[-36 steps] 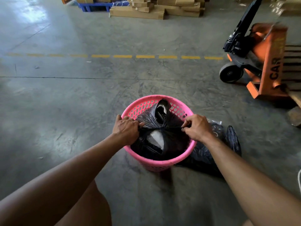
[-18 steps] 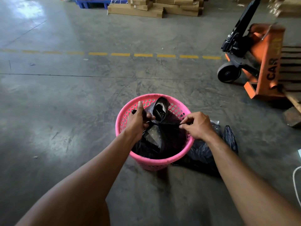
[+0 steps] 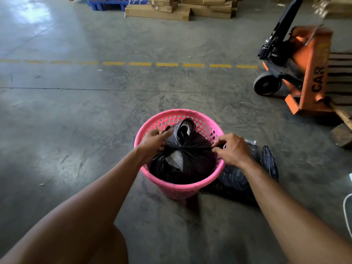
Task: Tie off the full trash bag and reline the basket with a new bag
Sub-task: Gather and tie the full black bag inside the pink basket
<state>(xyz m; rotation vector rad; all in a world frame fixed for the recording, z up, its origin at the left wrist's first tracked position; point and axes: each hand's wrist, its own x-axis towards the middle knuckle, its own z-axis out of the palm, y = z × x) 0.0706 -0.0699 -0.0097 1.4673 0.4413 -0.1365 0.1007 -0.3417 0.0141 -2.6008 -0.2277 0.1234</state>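
With left hand (image 3: 153, 141) and right hand (image 3: 231, 149) each pinching a bag (image 3: 190, 155) tail over the basket (image 3: 182, 189), pull evenly outward to cinch the knot.

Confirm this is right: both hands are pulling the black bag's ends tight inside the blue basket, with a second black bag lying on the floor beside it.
One detail is wrong: the basket is pink, not blue, as the head view shows. The rest stands: the left hand and right hand pull the black bag tight inside it, and a second black bag lies on the floor beside it.
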